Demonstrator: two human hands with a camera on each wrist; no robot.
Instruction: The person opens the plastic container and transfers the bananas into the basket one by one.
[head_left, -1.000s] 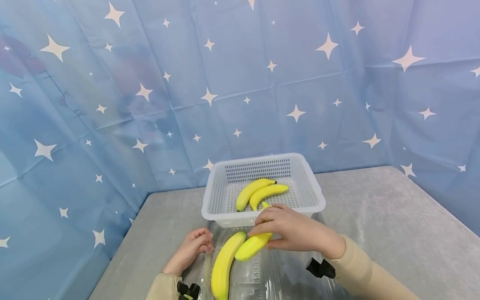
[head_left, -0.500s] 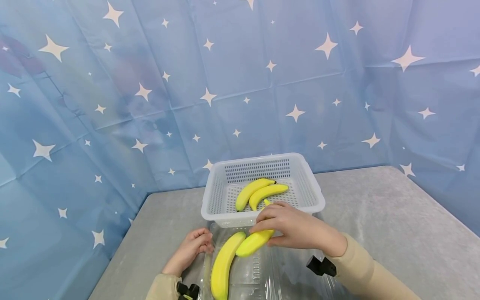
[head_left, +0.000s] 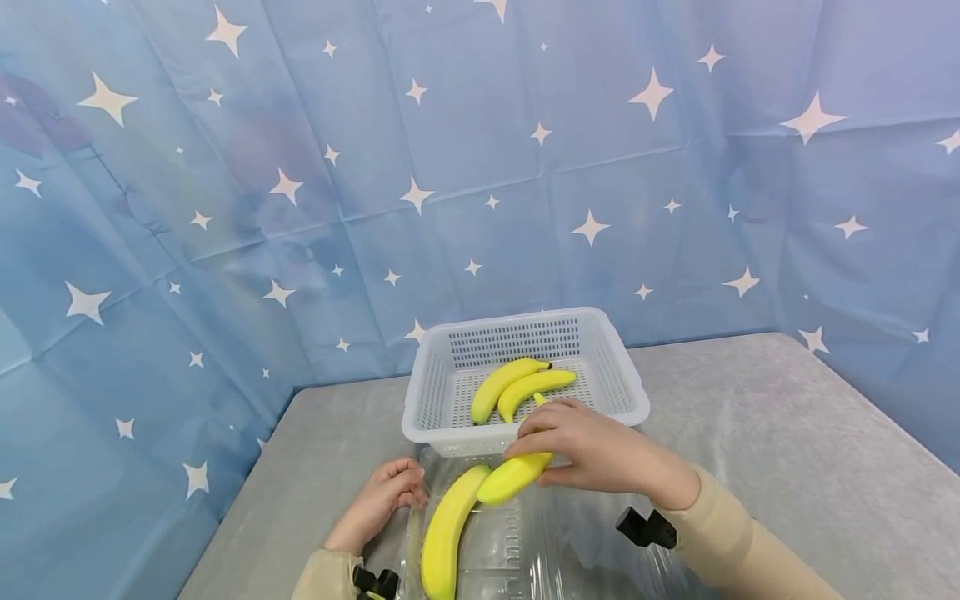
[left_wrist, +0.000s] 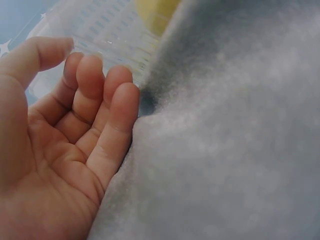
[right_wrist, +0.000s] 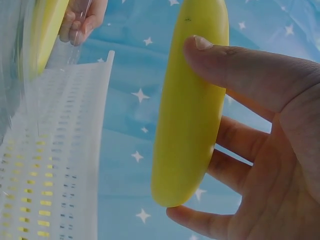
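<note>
My right hand (head_left: 592, 450) grips a yellow banana (head_left: 516, 478) between thumb and fingers, above the clear plastic clamshell container. The right wrist view shows the thumb across the side of this banana (right_wrist: 187, 120) and fingers behind it. A larger banana (head_left: 450, 533) lies lengthwise in the left half of the container (head_left: 491, 554). Beside the container's far left edge, my left hand (head_left: 386, 496) rests with loosely curled fingers and holds nothing. In the left wrist view its fingers (left_wrist: 117, 110) are bent, with no object in the palm.
A white perforated basket (head_left: 414, 408) stands just behind the container. Inside it lie a banana (head_left: 497, 390) and another banana (head_left: 536, 387) side by side. A grey tabletop (head_left: 750, 433) extends to both sides, with a blue starry curtain (head_left: 480, 150) behind.
My right hand has moved slightly up and to the right with the banana, drawing its lower end away from the larger banana. The left hand stays in place.
</note>
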